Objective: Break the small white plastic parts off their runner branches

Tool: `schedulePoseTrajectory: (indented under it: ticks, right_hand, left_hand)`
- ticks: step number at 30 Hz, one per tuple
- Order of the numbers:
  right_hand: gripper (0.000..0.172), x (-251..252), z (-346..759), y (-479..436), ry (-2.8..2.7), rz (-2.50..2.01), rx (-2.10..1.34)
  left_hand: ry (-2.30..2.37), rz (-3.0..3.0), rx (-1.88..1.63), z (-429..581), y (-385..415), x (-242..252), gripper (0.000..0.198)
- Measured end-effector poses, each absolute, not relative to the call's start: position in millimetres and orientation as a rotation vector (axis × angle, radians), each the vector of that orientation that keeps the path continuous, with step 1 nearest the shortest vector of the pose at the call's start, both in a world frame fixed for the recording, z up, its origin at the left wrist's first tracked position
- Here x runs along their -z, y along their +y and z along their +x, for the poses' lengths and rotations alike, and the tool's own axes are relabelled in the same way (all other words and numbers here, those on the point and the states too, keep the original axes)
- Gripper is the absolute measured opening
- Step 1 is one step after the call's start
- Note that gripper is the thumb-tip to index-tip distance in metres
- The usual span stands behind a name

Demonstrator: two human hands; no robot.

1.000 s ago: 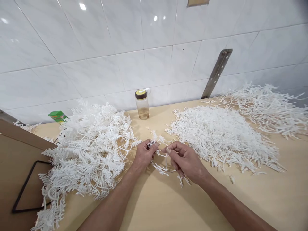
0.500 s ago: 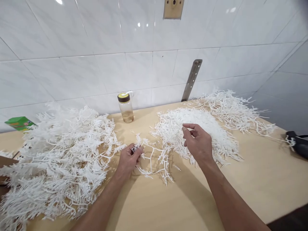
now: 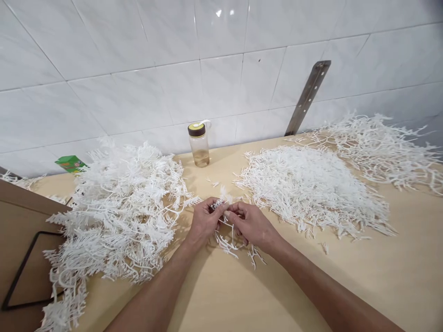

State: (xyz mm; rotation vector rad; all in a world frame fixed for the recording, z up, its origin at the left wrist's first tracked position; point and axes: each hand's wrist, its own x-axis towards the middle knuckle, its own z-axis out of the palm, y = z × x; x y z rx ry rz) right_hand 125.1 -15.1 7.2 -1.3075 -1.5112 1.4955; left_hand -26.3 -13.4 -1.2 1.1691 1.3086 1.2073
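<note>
Between my hands is a white branched plastic sprig [image 3: 226,244], its thin forked twigs hanging below my fingers toward the table. My left hand [image 3: 205,221] is closed around one end of it. With thumb and fingers pinched, my right hand [image 3: 252,223] meets the left one on the same sprig; the fingertips nearly touch. A large tangled heap of white branched sprigs [image 3: 128,212] lies left of my hands. To the right is a flatter pile of small loose white pieces [image 3: 308,184].
A lidded bottle [image 3: 200,150] with some liquid stands near the wall. Bare branching white stems [image 3: 384,147] lie at the far right. A metal strip [image 3: 308,99] leans on the tiles. At left are a green box [image 3: 71,163] and a brown cardboard box [image 3: 20,230].
My right hand has come from over the right pile to the sprig in my left hand and pinched it. The view has shifted left and down.
</note>
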Motion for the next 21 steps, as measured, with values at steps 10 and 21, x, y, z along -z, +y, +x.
schedulePoseTrajectory:
  ticks: [10,21]
  right_hand:
    - [0.025,5,130,-11,-1.466,-1.261,-1.661]
    - [0.015,-2,127,-14,-1.481,-1.362,-1.595]
  left_hand:
    - [1.333,1.218,-1.241,-24,-14,5,0.031]
    - [1.371,1.196,-1.204,-24,-15,-1,0.033]
